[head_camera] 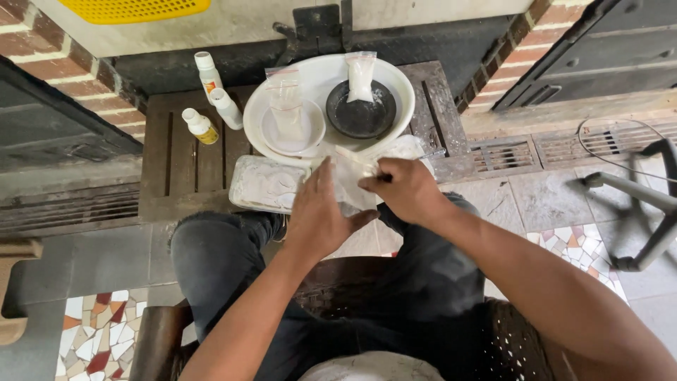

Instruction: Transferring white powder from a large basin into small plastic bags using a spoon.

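both hands (321,212) (405,189) grip clear bag (350,176); three bottles (211,99), white basin (405,88) behind.

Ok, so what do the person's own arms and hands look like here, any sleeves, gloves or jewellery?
Both forearms are bare right up to the bottom edge of the picture, so no sleeves show. The left hand and the right hand wear no gloves. No ring, watch or bracelet is visible on either. Below them the person wears dark trousers.
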